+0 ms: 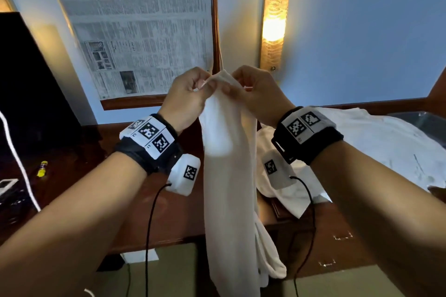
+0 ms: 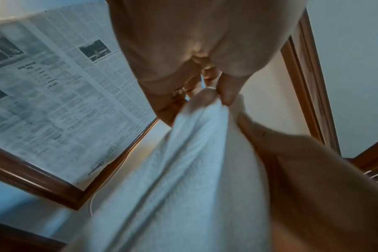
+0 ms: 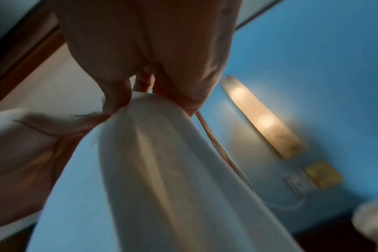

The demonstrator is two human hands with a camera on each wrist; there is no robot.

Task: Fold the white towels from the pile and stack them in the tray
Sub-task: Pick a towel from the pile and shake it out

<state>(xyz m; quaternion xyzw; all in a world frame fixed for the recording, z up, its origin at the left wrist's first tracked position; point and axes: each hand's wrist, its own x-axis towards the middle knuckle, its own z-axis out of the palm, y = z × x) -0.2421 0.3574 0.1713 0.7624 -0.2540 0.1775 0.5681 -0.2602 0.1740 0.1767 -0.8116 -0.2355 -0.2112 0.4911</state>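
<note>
Up close, white towel [image 1: 229, 176] hung long and bunched from both hands over the desk [image 1: 178, 212], left hand [image 1: 187, 97] and right hand [image 1: 259, 94] each pinched its top edge, towel pile [image 1: 376, 149] lay behind right.

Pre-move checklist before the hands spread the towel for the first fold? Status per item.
1. Left hand grip on the towel top edge: ok.
2. Right hand grip on the same edge: ok.
3. Towel opened flat: not ok, it hangs bunched.
4. Towel clear of the table: ok, it hangs past the front edge.
5. Pile within reach at right: ok.
6. Tray free: cannot tell.
</note>
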